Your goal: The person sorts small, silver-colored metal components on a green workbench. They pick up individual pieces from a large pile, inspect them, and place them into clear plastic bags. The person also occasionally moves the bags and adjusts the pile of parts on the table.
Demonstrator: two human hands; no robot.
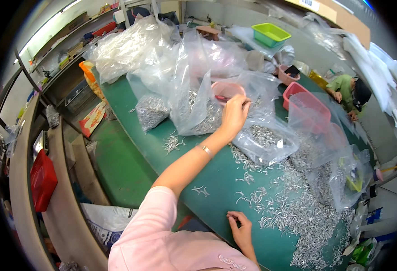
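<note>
My left hand reaches far across the green table, above the near rim of a pink bowl. Its fingers are pinched together; what they hold, if anything, is too small to make out. Something red lies in that bowl. Clear plastic bags of small silvery curved metal pieces surround it. Close to my body, my right hand rests at the table's near edge with fingers curled and the tips together; any piece in them cannot be made out. A wide spread of loose metal pieces lies to its right.
Another open bag of pieces lies right of my left hand. A red-pink basin and a lime-green basin stand farther back. At the far right, a person in green works. Shelving and a red tray are on the left.
</note>
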